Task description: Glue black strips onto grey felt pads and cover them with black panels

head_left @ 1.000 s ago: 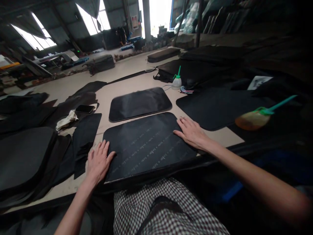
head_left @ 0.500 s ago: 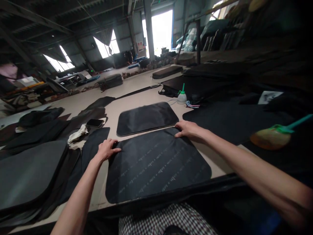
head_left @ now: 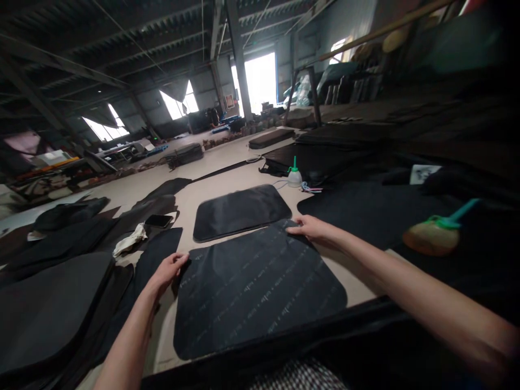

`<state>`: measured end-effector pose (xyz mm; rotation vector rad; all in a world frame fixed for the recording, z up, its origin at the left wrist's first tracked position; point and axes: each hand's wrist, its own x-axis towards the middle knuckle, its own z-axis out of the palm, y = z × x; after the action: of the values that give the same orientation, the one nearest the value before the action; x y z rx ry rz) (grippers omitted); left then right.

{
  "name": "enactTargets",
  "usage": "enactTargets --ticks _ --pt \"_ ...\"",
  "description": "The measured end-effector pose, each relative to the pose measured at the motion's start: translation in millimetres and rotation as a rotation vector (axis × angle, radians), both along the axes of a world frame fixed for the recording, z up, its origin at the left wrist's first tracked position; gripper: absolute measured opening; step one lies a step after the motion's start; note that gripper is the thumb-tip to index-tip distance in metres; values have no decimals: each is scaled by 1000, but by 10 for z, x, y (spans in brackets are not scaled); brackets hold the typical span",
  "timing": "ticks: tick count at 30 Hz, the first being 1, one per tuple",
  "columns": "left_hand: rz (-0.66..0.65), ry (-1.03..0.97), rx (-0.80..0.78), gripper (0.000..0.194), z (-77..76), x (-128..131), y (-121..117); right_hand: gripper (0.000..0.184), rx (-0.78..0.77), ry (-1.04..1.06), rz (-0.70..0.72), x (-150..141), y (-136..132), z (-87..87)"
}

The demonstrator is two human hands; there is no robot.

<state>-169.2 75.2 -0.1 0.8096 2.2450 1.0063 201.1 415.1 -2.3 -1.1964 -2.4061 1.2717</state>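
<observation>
A black rounded sheet (head_left: pixel 260 287) with slanting rows of pale print lies at the near edge of the table. My left hand (head_left: pixel 170 268) pinches its far left corner, thumb on top and fingers curled at the edge. At the far right corner, my right hand (head_left: pixel 309 227) has its thumb over the sheet and its fingers under the edge. That far edge looks slightly lifted between the hands. Just beyond lies a smaller plain black panel (head_left: pixel 242 212) with rounded corners, apart from both hands.
Dark panels are stacked on the left (head_left: pixel 52 309). Near them lie a phone (head_left: pixel 158 221) and a crumpled white cloth (head_left: pixel 130 240). To the right are a bottle of amber liquid (head_left: pixel 431 237) with a green nozzle and more dark sheets (head_left: pixel 357 208). A smaller white bottle (head_left: pixel 294 176) stands farther back.
Both hands have gone from lying flat on the sheet's sides to gripping its far corners. The far edge has come up a little. The camera view has tilted upward.
</observation>
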Motion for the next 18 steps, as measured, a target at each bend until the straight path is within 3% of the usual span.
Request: enactTargets --ticks 3,6,9,13,18 --pt "63 -111 29 72 -6 267 -305 48 -126 97 -4 257 -251 -13" --pt "89 -397 111 56 -28 627 -593 49 -375 294 31 510 -563 -34" --pt "127 -570 191 51 -19 891 -731 62 -566 447 11 642 -810 -27" --pt "192 -540 289 50 155 947 -624 72 -479 510 -39 626 -867 121" --pt "106 -448 395 51 476 703 -177 73 -385 597 -32 466 -496 368"
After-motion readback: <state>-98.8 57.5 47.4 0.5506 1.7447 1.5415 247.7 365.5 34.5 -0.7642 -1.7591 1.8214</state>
